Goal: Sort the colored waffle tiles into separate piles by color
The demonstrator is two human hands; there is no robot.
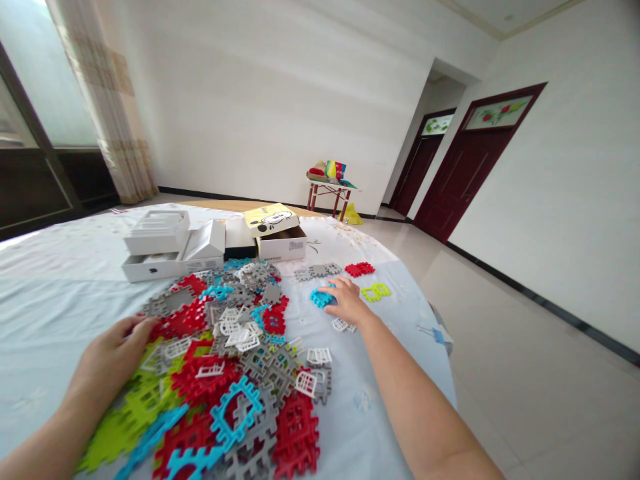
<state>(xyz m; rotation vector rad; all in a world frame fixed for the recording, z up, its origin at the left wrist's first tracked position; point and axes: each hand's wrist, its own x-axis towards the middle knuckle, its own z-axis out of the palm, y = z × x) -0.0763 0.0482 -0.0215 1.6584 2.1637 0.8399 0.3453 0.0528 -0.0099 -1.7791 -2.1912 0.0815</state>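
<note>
A heap of flat plastic interlocking building pieces in red, grey, blue and lime green covers the near middle of the table. On the heap's left edge, my left hand (113, 350) is closed, thumb and fingertips at a red interlocking building piece (183, 321); the fingertips are partly hidden. My right hand (347, 300) reaches to the right of the heap, its thumb and fingers around a blue interlocking building piece (320, 297) on the cloth. Close by lie a red piece (360, 269), lime-green pieces (376, 291), a row of grey pieces (318, 271) and small white window pieces (342, 325).
White boxes (157, 233) and a box with a yellow lid (281, 248) stand behind the heap. A patterned light-blue cloth (365, 400) covers the round table. Farther off, a small table (330, 187) holding colourful items stands against the wall.
</note>
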